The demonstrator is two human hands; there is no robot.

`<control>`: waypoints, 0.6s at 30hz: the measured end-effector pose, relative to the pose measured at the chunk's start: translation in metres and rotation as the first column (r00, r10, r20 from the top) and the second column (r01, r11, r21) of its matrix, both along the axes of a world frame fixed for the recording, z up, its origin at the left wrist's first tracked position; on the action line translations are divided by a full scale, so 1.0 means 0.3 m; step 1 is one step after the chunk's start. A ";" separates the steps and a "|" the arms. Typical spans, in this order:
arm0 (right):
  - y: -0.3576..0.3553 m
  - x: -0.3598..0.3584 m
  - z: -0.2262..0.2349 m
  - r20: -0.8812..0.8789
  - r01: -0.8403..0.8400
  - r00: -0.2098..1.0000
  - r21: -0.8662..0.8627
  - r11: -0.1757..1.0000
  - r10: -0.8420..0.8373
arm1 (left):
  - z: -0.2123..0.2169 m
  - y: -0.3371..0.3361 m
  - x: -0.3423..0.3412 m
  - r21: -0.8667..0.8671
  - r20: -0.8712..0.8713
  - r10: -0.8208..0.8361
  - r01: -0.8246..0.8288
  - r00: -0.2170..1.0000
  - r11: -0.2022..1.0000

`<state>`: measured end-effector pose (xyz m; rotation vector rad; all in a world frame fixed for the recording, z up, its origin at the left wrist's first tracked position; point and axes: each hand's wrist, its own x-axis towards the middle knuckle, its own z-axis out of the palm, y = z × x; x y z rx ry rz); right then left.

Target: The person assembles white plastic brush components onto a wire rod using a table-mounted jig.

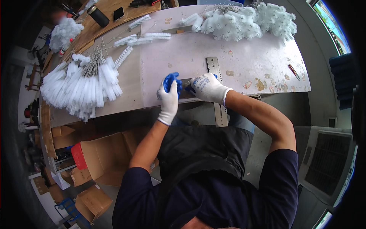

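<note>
Gloved hands (188, 89) meeting at table edge (244, 93), brown carton (108, 156) below

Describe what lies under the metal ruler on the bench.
The metal ruler lies on the pale worktop; its near end overhangs the edge. The right hand covers its middle.

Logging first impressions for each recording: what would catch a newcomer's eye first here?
The big fan-shaped heap of white bristle brushes with wire stems at the left of the pale worktable, and a second fluffy white brush pile along its far edge. At the near edge, the white-and-blue gloved left hand and right hand meet over a small grey piece beside a perforated metal strip.
</note>
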<state>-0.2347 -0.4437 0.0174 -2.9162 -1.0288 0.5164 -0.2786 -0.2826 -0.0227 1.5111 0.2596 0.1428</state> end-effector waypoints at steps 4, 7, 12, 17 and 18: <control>0.028 -0.059 0.007 0.026 0.197 0.979 0.101 0.975 -0.200 | -0.020 -0.095 -0.200 -0.035 -0.053 -0.037 0.035 0.998 0.999; 0.061 -0.081 0.025 -0.054 0.331 0.943 0.127 0.935 -0.327 | -0.046 -0.107 -0.205 -0.473 -0.181 -0.075 -0.020 0.981 0.881; 0.070 -0.097 -0.072 -0.019 0.410 0.910 0.190 0.892 -0.414 | -0.111 -0.178 -0.272 -0.630 -0.276 -0.333 0.092 0.902 0.771; 0.109 -0.108 -0.025 -0.154 0.487 0.873 0.220 0.845 -0.463 | -0.192 -0.146 -0.279 -0.883 -0.172 -0.539 0.114 0.825 0.456; 0.100 -0.104 -0.016 -0.203 0.536 0.842 0.209 0.818 -0.500 | -0.159 -0.104 -0.285 -0.852 -0.208 -0.520 0.108 0.828 0.513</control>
